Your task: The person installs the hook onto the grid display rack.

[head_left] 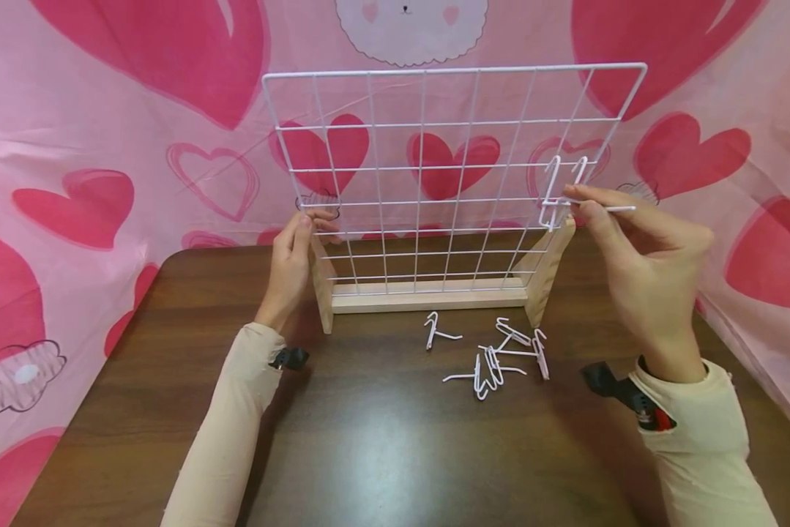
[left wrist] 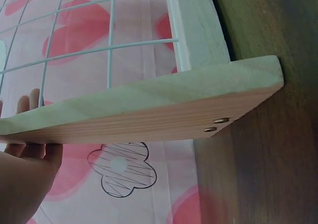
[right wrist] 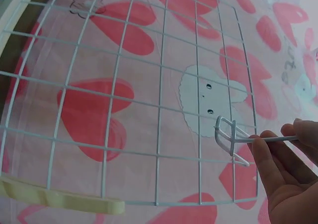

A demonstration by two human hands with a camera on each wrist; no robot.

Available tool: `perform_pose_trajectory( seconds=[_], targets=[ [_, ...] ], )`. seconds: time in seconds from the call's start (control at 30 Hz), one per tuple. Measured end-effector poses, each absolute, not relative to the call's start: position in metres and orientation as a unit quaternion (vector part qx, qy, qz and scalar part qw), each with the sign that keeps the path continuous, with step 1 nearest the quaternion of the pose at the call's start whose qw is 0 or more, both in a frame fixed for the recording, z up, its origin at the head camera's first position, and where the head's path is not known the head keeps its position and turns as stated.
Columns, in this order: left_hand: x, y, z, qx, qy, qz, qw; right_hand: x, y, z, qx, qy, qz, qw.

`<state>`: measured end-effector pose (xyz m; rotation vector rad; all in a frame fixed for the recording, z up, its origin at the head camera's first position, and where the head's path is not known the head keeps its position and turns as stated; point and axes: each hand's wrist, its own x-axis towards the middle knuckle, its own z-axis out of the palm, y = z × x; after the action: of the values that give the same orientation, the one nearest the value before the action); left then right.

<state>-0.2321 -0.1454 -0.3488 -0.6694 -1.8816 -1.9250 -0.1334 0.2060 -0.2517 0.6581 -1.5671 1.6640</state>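
Evidently, the right hand [head_left: 654,267], at the right of the head view, had a narrow grip, thumb and fingertips pinching the straight stem of a white wire hook [head_left: 554,203]. That hook stood right of the frame's middle, at the right-hand part of a white grid panel [head_left: 422,167], its two bent tips beside one of the horizontal wires; whether they had caught on it I could not tell. In the right wrist view the same hook showed at the lower right, its stem running back toward the right edge. Over at the centre left of the head view, the left hand [head_left: 291,263] had its grip around the wooden stand [head_left: 427,298], near the top of the left side piece, fingers bent round it. From the left wrist view, fingertips showed past the wood at the lower left, and two screws [left wrist: 221,120] sat in the side piece right of centre. Below the panel, right of centre on the brown desk [head_left: 368,424], lay a cluster of loose hooks [head_left: 493,366], some overlapping, with a single hook [head_left: 432,333] apart at their upper left. Pink cloth [head_left: 217,183] with red hearts filled the background, while cream sleeves [head_left: 694,413] came in from the lower left and lower right.
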Motion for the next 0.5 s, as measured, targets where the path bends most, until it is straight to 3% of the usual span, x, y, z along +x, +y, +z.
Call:
perform_pose_trajectory(
  seconds=[0.5],
  targets=[
    [-0.229,-0.145,-0.349,-0.228,-0.677,-0.675,0.184,-0.15,0.218,-0.235,0.226,-0.608,0.628,0.43]
  ],
)
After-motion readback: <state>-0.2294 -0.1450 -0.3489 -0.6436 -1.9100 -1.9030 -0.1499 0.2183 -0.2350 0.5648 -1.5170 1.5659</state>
